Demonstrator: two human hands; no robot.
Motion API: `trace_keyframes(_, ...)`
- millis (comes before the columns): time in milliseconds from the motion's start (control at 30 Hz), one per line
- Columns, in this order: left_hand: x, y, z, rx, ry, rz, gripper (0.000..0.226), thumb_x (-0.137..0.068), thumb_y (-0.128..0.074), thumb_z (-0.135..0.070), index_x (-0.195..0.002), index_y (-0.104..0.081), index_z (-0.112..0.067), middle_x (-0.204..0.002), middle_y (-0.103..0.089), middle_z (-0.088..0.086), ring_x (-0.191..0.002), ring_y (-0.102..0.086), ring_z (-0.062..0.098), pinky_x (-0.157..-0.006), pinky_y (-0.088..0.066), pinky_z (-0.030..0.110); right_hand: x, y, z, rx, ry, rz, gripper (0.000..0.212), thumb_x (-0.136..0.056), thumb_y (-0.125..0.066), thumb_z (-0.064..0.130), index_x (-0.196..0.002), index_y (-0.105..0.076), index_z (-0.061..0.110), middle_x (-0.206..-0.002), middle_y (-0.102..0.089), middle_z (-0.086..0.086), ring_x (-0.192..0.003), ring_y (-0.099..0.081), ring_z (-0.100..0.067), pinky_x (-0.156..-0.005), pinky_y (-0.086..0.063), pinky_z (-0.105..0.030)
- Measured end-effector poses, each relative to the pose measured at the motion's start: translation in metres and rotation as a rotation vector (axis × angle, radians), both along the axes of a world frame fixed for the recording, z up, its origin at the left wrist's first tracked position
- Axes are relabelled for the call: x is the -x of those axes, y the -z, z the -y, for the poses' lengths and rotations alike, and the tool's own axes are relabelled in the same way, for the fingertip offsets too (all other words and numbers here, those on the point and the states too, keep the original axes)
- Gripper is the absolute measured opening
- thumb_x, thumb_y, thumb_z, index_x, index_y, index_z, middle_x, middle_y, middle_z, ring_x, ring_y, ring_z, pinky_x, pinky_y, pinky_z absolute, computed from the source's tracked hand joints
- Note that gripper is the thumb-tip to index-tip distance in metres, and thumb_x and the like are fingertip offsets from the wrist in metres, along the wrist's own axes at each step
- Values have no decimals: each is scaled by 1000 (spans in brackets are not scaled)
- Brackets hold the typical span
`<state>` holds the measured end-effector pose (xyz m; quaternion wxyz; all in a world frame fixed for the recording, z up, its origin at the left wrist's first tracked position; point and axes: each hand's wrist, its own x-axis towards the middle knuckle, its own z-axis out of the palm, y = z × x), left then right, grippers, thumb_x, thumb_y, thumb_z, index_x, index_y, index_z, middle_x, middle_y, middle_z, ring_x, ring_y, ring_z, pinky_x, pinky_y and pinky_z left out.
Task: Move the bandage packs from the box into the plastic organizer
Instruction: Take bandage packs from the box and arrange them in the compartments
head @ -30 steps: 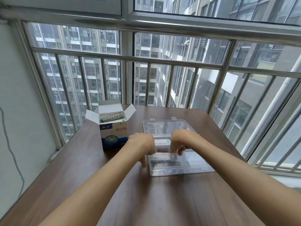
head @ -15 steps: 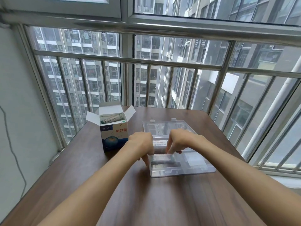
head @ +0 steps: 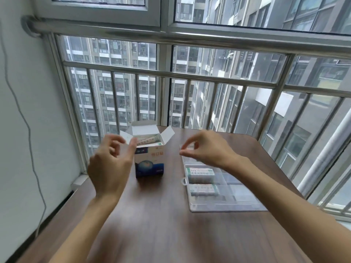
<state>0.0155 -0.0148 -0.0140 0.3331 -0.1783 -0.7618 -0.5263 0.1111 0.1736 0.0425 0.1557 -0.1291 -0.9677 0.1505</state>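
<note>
View from a head cam, looking down at a brown table (head: 161, 224) by a barred window. Two bare arms reach fwd. The box (head: 149, 160), blue and white w/ top flaps open, stands upright at centre-left; more packs (head: 149, 140) show inside its mouth. The clear organizer (head: 224, 205) lies flat to the right, well apart from the box. Two packs already sit in its left compartments: one (head: 201, 171) further back, one (head: 204, 189) nearer the person.

Left hand (head: 109, 162) hovers just beside the box's left flap, fingers loosely spread, holding nothing. Right hand (head: 205, 149) hangs above the organizer's far end, thumb and fingertips drawn close but w/ nothing seen between them.

Step in hand, by my reading: going for the next pack. To do it well, steady the box w/ the left hand so it doesn't tip, pinch one pack by its end, lift straight up past the flaps, then lay it flat in a free compartment.
</note>
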Motion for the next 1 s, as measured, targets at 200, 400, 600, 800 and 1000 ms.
trace_keyframes(200,39,25,-13,-91,328,564,58,-86,-52,-59,-127,-49,-18,-84,-58,-1,-74,-54,13,-70,-40,31,51,32,47,-381,-163,52,51,-93,-49,25,-142,-37,23,-144,-38,-1,-128,-31,-22,-101,-33,-37)
trace_keyframes(400,32,34,-15,-99,343,431,47,-84,-52,-41,-46,-37,-18,-37,-40,-8,-41,-34,8,-47,-26,26,32,40,45,-239,-177,-144,37,-87,-49,9,-115,-67,27,-111,-65,6,-106,-46,-17,-84,-42,-31)
trace_keyframes(600,25,52,-12,-127,468,219,38,-78,-48,-44,-59,-57,-11,-44,-36,-6,-41,-30,8,-44,-26,28,40,27,41,-287,-176,34,31,-83,-58,33,-114,-63,29,-115,-65,8,-110,-53,-20,-82,-48,-36)
trace_keyframes(800,20,45,-14,-244,570,295,32,-79,-51,-25,-94,-71,-5,-46,-41,-7,-45,-35,11,-45,-29,26,57,8,44,-285,-212,267,21,-83,-60,29,-102,-67,23,-95,-66,-1,-84,-53,-21,-66,-42,-31)
trace_keyframes(1000,15,34,-10,-308,667,345,25,-80,-49,-21,-97,-66,-27,-46,-50,-12,-44,-40,3,-42,-34,22,64,-1,46,-103,-238,338,22,-85,-49,12,-71,-64,21,-70,-58,0,-65,-49,-17,-59,-43,-30)
